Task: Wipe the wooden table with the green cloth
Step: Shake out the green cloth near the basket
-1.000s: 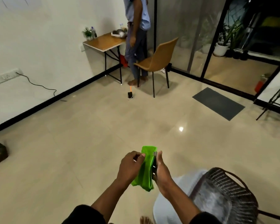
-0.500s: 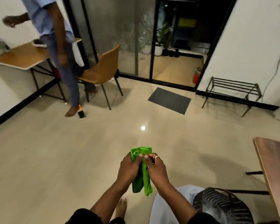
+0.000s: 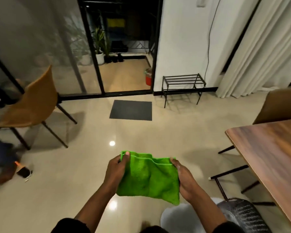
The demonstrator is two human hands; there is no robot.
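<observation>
Cloth (image 3: 148, 179) held spread, not yet at tabletop (image 3: 272, 148).
L grip (image 3: 116, 170) + R grip (image 3: 185, 179) each pinch a side edge, prob to get a wide wiping face.

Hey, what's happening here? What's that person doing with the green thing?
A person holds a green cloth spread out between both hands. The left hand pinches its top left corner and the right hand grips its right edge. The cloth hangs in the air above the floor. The wooden table it is meant to wipe stands off to the right, untouched, so no wiping has begun yet.
</observation>
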